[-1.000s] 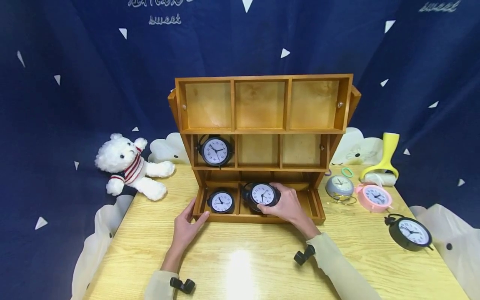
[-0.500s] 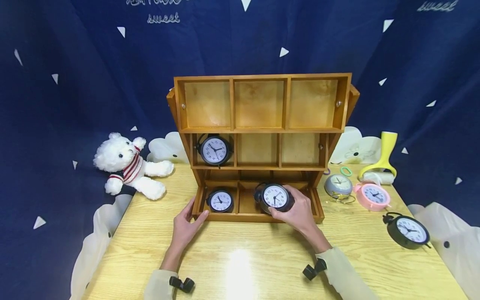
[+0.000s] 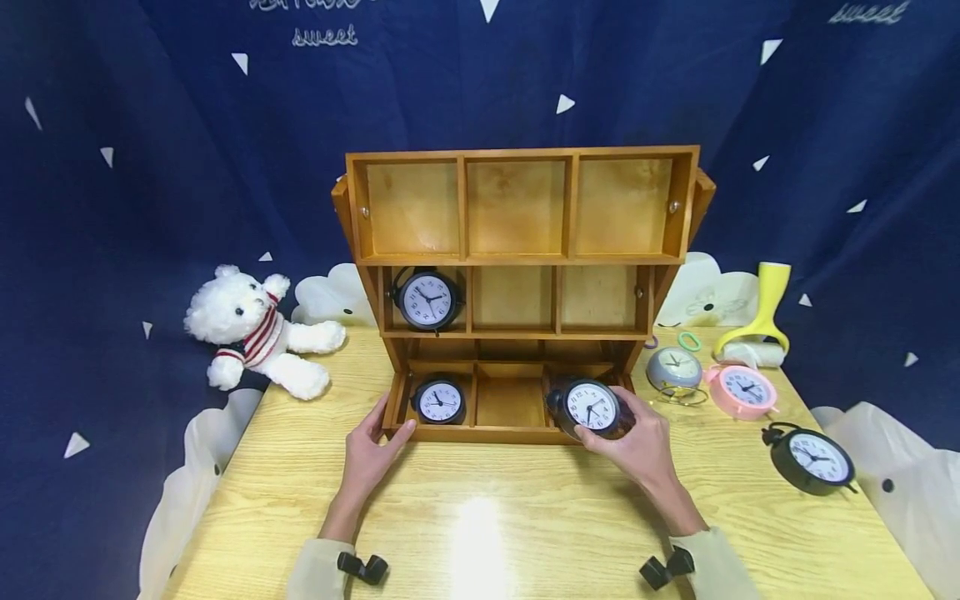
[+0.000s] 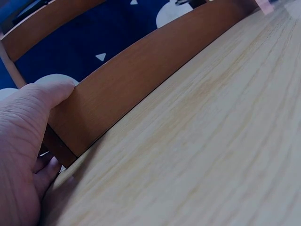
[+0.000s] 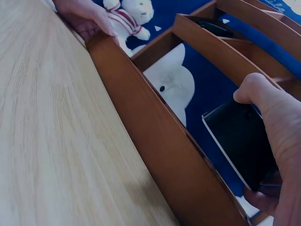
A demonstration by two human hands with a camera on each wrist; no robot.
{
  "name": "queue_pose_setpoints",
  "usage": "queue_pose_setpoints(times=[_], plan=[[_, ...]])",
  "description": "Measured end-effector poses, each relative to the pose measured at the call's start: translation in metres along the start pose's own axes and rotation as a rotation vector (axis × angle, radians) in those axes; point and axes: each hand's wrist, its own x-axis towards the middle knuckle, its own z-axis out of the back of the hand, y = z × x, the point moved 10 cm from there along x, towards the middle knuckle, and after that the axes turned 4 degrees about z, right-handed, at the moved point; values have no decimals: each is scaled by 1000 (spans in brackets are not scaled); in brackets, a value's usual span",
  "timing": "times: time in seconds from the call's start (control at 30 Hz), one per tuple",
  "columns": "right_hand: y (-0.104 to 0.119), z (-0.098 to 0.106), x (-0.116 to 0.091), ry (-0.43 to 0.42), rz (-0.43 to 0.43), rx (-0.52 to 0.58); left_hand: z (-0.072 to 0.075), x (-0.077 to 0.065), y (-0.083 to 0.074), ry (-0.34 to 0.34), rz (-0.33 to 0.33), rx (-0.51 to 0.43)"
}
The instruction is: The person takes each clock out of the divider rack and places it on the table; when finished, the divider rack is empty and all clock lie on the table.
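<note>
My right hand [image 3: 643,440] grips a black alarm clock [image 3: 592,405] with a white dial, thumb at its lower front edge. The clock is tilted at the right compartment of the bottom tier of a wooden rack [image 3: 517,435]; whether it touches the floor there I cannot tell. In the right wrist view the dark clock [image 5: 242,141] sits between thumb and fingers, above the front board. My left hand [image 3: 371,454] holds the rack's front left corner, thumb [image 4: 61,92] on the front board. Beside it, another black clock [image 3: 439,402] rests in the left bottom compartment.
A third black clock [image 3: 427,300] stands in the middle tier's left compartment. On the right lie a grey clock [image 3: 675,369], a pink clock [image 3: 742,390], a black clock [image 3: 813,460] and a yellow-handled roller [image 3: 765,317]. A white teddy bear [image 3: 255,329] sits at left.
My right hand has carried the black clock rightward from the middle bottom compartment to the right one. The left hand stays at the rack's corner.
</note>
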Motion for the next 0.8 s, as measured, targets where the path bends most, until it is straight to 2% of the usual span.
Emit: queue_pose_setpoints(times=[0.17,0.53,0.8], plan=[[-12,22,-4,-31,-57,-5,1,0,0,-4,1,-14],[-44,87,-17,-125,-156,-78,0,0,0,-2,8,-3],[-64,126,-26,-203,-191,-205,-1,0,0,3,0,-22]])
